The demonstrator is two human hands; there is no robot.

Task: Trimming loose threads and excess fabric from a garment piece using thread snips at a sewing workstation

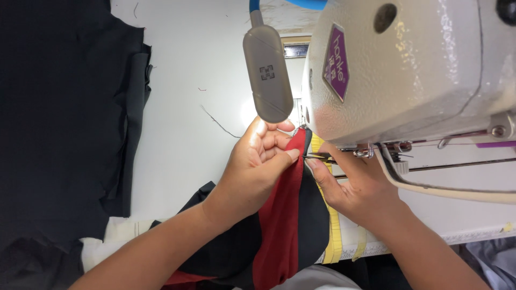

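Note:
My left hand (255, 166) pinches the top edge of a red and black fabric piece (285, 225) just below the head of a cream sewing machine (398, 70). My right hand (352, 185) lies on the black part of the fabric under the machine head, fingers reaching toward the needle area (317, 157). Thumb and fingertips of both hands meet at the red strip. A yellow tape strip (334, 236) runs along the table beside the fabric. The needle itself is mostly hidden by the machine and my fingers.
A pile of black fabric (64, 123) covers the left side of the white table (188, 107). A grey lamp head (267, 70) on a blue neck hangs above my left hand. Loose threads lie on the table.

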